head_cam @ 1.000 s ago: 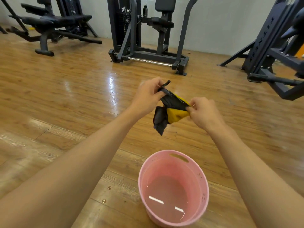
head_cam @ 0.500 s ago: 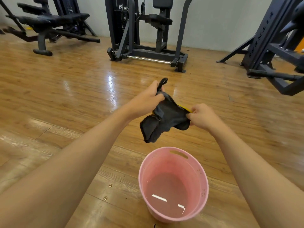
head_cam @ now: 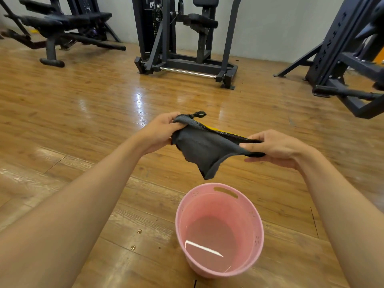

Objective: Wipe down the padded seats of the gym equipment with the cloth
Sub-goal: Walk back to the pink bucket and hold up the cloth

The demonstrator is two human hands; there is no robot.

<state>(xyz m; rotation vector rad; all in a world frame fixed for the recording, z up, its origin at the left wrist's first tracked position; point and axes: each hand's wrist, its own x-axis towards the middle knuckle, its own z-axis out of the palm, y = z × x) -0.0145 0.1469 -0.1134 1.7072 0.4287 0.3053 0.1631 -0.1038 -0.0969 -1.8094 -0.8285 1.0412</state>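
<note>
Padded seats sit far off: bench (head_cam: 68, 19) upper left, machine seat (head_cam: 200, 20) top centre. We hold the cloth (head_cam: 207, 147) mid-frame above the pink bucket (head_cam: 226, 192), long axis left-right, left hand (head_cam: 161, 130) and right hand (head_cam: 278, 147) each pinching an end; machine seat looks nearest, straight ahead.

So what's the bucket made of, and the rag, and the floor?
The bucket looks like smooth pink plastic: thin moulded wall, cut-out handle slot. The rag seems soft fabric, grey with a yellow side; it sags and folds. The floor looks like glossy wood planks, maybe laminate.
</note>
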